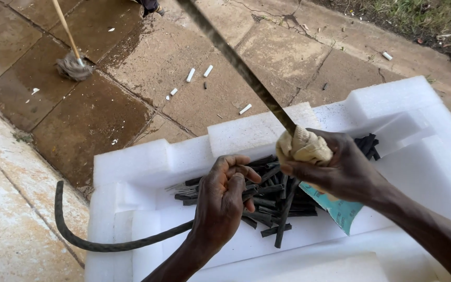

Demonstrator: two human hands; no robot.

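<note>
My left hand (223, 198) is closed around a long dark rod (100, 244) that curves off to the left over the foam's edge. My right hand (335, 167) grips a beige cloth (304, 147) wrapped around the same rod's upper length (236, 60), which rises toward the top of the view. A blue-green sheet of sandpaper (340, 211) sticks out under my right palm. Beneath both hands lies a heap of several short black rod pieces (277, 209) in a white foam tray (131, 167).
The foam tray has raised blocks (387, 96) at its back rim. Wet stone paving (147, 68) lies beyond, strewn with small white stubs (190, 74). A mop (73, 65) rests at the upper left. Grass and soil (434, 21) border the top right.
</note>
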